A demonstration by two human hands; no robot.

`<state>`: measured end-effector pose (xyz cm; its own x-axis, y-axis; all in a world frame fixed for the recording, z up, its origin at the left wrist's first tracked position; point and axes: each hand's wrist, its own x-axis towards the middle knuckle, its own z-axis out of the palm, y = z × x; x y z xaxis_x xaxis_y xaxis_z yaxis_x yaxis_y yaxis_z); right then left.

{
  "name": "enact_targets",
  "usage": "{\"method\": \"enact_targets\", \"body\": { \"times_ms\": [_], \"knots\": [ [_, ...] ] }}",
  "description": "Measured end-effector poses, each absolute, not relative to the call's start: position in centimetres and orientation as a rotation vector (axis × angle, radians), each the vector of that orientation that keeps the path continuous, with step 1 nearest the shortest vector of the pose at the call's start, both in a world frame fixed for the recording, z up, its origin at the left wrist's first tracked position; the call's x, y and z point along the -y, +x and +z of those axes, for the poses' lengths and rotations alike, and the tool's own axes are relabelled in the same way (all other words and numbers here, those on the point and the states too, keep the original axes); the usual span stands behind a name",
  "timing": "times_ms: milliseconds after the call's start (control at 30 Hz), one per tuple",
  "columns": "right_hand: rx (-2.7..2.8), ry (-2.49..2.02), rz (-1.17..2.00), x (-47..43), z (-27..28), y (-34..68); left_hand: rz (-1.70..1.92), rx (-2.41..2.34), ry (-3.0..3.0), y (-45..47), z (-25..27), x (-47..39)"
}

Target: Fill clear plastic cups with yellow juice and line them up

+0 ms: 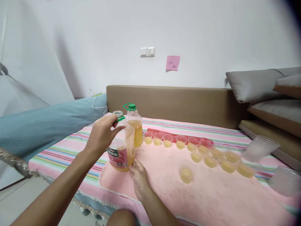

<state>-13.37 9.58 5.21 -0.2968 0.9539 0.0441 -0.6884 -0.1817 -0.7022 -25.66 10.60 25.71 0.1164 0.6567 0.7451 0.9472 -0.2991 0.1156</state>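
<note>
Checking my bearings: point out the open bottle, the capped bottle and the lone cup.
open bottle (122, 147), head view, on its pink label side
capped bottle (135, 127), head view, on its shoulder
lone cup (186, 174), head view, on its liquid

Big open bottle (122, 147)
It stands a bit tilted left of the middle, see-through, with yellow juice low down and a pink label.

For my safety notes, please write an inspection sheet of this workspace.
Surface: pink fleece blanket over a striped sheet.
Job's things: open clear plastic jug of yellow liquid; second, green-capped jug behind it.
Clutter: small clear cups of yellow liquid in rows; empty plastic cups at right.
Grippers: left hand grips the open jug's neck; right hand touches its base.
Cables: white cable on the blue bedding.
Surroundings: brown headboard, grey cushions, pink wall note.
</note>
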Motion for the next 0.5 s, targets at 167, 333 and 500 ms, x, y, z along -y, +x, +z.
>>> {"method": "enact_targets", "body": {
  "times_ms": [167, 333, 500],
  "knots": [
    [0.827, -0.536, 1.67, -10.1, 5.3, -14.2, -0.937, 1.584, -2.042, -25.7, 24.6, -11.1],
    [0.909, -0.595, 1.597, -9.4, 6.4, -13.3, -0.909, 1.573, -2.044, -25.2, 23.9, -11.3],
    [1.059, -0.722, 1.549, -7.3, 8.8, -7.5, -0.963, 1.491, -1.873, -24.7, 24.5, -11.0]
  ]
}}
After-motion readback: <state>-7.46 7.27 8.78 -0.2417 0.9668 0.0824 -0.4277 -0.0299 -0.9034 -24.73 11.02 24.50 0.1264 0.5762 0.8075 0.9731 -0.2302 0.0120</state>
